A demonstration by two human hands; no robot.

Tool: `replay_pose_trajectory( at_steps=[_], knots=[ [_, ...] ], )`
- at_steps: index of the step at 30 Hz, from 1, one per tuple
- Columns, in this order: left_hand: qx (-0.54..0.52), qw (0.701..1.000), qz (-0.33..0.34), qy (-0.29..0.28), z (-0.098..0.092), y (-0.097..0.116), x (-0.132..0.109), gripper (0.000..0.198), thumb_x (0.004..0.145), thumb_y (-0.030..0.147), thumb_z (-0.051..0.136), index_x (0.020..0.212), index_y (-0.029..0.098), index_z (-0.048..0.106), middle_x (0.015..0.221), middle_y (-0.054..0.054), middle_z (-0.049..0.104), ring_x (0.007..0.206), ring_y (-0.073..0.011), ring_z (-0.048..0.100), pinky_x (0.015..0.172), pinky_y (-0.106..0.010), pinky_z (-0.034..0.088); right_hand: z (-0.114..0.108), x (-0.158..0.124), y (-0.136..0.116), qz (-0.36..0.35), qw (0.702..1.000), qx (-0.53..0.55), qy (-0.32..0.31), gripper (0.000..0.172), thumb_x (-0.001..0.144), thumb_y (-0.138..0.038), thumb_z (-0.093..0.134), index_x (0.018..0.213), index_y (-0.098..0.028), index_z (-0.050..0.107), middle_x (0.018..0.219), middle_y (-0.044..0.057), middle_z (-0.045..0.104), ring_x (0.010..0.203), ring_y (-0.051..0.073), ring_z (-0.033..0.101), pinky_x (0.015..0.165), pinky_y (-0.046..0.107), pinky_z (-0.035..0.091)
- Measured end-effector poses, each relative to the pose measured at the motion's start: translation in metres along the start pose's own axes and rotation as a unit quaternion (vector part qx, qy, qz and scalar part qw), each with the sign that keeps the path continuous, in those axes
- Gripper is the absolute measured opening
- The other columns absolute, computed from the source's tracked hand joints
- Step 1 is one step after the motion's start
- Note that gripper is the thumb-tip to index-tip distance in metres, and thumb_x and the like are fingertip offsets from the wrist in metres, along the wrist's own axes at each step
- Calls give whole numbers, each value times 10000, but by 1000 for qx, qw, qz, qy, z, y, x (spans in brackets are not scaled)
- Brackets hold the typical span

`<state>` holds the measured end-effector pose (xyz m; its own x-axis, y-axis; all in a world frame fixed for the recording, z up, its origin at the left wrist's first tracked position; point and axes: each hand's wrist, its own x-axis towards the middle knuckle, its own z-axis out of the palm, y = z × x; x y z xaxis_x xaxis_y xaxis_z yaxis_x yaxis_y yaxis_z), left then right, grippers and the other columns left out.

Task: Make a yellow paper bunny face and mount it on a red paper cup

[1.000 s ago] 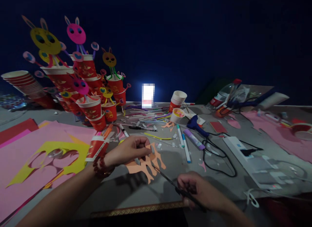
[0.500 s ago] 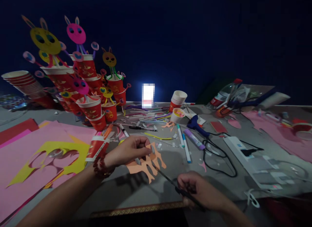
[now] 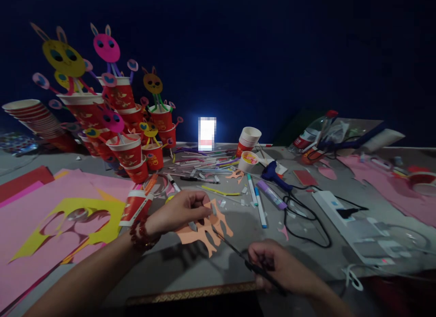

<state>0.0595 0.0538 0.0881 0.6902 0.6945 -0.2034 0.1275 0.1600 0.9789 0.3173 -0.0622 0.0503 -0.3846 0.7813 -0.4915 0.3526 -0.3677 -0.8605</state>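
My left hand (image 3: pixel 190 208) pinches a sheet of orange paper (image 3: pixel 199 234) with curved cut-outs along its edges, held a little above the grey table. The fingers cover part of its upper edge. A pair of dark scissors (image 3: pixel 250 264) sits in my right hand (image 3: pixel 272 264), fingers curled round the black handle. The blade tips reach the right part of the orange paper, between two of its narrow strips. On the table, just beyond the paper, are a yellow pipe cleaner (image 3: pixel 221 191) and small paper scraps.
Red paper cups with rabbit figures (image 3: pixel 124 146) stand stacked at the left, behind pink paper (image 3: pixel 64 185). A blue glue gun (image 3: pixel 274 174), markers (image 3: pixel 260 208) and a white power strip (image 3: pixel 350 226) with cables lie to the right. A bottle (image 3: pixel 309 133) leans behind.
The orange paper and the scissors have shifted very slightly against each other. Both hands keep nearly the same place and grip.
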Motion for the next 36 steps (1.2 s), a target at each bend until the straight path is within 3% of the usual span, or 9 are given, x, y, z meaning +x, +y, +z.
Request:
replay_pose_trajectory(
  at_steps=[16, 36],
  knots=[
    [-1, 1000, 7, 7, 0, 2, -2, 237, 800, 356, 684, 724, 171, 558, 638, 39, 572, 562, -85, 542, 541, -188, 457, 3, 0, 0, 4, 1000, 15, 0, 365, 670, -330, 683, 604, -218, 342, 467, -110, 388, 418, 42, 354, 419, 160, 251],
    [3, 1000, 10, 16, 2, 2, -1, 228, 806, 333, 675, 724, 164, 544, 619, 44, 543, 566, -88, 545, 545, -186, 466, -3, 1, 10, -42, 997, -58, 27, 341, 680, -279, 688, 613, -208, 361, 551, -96, 331, 493, 57, 290, 442, 169, 214]
  ],
)
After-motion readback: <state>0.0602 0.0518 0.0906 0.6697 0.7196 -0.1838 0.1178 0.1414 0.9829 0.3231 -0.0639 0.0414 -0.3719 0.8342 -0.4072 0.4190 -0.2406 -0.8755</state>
